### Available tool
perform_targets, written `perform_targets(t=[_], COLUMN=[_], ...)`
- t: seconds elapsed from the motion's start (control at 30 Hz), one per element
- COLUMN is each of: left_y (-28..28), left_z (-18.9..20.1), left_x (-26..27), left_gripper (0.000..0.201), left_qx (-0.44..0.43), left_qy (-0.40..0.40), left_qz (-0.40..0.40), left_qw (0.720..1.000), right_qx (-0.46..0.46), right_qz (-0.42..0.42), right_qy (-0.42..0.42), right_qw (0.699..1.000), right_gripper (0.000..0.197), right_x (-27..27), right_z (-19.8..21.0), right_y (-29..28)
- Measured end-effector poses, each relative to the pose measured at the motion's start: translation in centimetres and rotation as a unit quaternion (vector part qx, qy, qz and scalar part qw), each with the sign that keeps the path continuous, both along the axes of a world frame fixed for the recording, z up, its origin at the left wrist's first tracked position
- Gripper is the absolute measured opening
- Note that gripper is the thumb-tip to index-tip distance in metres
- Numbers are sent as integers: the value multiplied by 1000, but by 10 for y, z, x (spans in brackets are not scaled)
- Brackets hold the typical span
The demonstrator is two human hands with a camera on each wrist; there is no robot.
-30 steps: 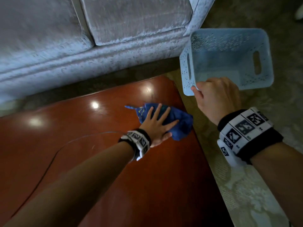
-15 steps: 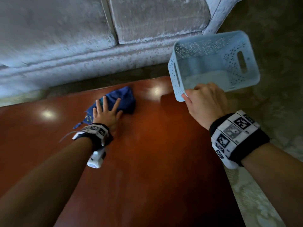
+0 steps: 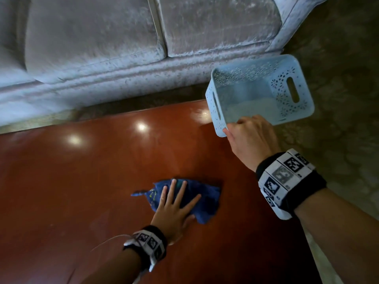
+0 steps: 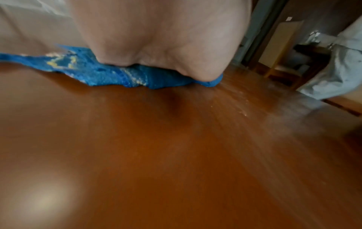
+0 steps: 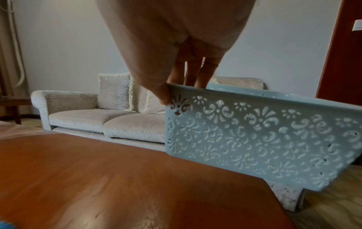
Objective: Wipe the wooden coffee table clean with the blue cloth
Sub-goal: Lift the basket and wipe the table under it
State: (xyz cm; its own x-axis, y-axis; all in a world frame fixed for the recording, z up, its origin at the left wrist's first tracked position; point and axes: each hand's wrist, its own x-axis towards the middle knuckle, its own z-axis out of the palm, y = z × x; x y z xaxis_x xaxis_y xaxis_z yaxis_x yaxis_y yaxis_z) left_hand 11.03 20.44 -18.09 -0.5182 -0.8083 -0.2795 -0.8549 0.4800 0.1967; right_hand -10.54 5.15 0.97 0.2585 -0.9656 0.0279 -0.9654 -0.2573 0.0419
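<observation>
**Cloth pulled back toward the near side of the table**

The blue cloth (image 3: 196, 198) lies bunched on the wooden coffee table (image 3: 86, 181), flat under the left hand (image 3: 174, 210), whose spread, straight fingers (image 3: 176, 193) press it. Half a second ago it lay nearer the sofa (image 3: 123, 48). The right hand (image 3: 251, 138) still pinches the rim of the pale blue basket (image 3: 287, 111), held above the table's corner. No writing is legible.
</observation>
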Motion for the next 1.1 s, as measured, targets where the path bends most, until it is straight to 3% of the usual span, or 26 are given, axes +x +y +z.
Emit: perform_targets(t=[0.13, 0.33, 0.43, 0.6, 0.73, 0.8, 0.9, 1.1], left_y=[-44, -137, -152, -111, -43, -35, -63, -149], left_z=[-4, -11, -10, -5, -3, 0, -3, -6], left_x=[-12, -32, -37, -34, -49, -62, -84, -125], left_gripper=[56, 57, 57, 61, 65, 65, 61, 60], left_qx=[-3, 20, 41, 21, -3, 2, 10, 0], left_qy=[-7, -36, -47, -27, -7, -6, 4, -45], left_qz=[25, 138, 145, 79, -118, -179, -174, -87], left_qw=[1000, 990, 988, 996, 993, 984, 985, 995], right_qx=[-6, 5, 8, 3, 19, 26, 18, -17], right_qz=[0, -8, -12, -16, -36, -35, -34, -39], right_qy=[2, 18, 25, 36, 27, 17, 18, 17], right_qw=[1000, 1000, 1000, 999, 999, 999, 999, 999], right_gripper=[13, 14, 15, 12, 12, 13, 14, 19], right_x=[-9, -26, -31, -28, -19, -17, -22, -50], right_z=[-2, -5, -7, -7, -6, -5, -3, -5], right_y=[-3, -3, -2, 7, 15, 18, 17, 9])
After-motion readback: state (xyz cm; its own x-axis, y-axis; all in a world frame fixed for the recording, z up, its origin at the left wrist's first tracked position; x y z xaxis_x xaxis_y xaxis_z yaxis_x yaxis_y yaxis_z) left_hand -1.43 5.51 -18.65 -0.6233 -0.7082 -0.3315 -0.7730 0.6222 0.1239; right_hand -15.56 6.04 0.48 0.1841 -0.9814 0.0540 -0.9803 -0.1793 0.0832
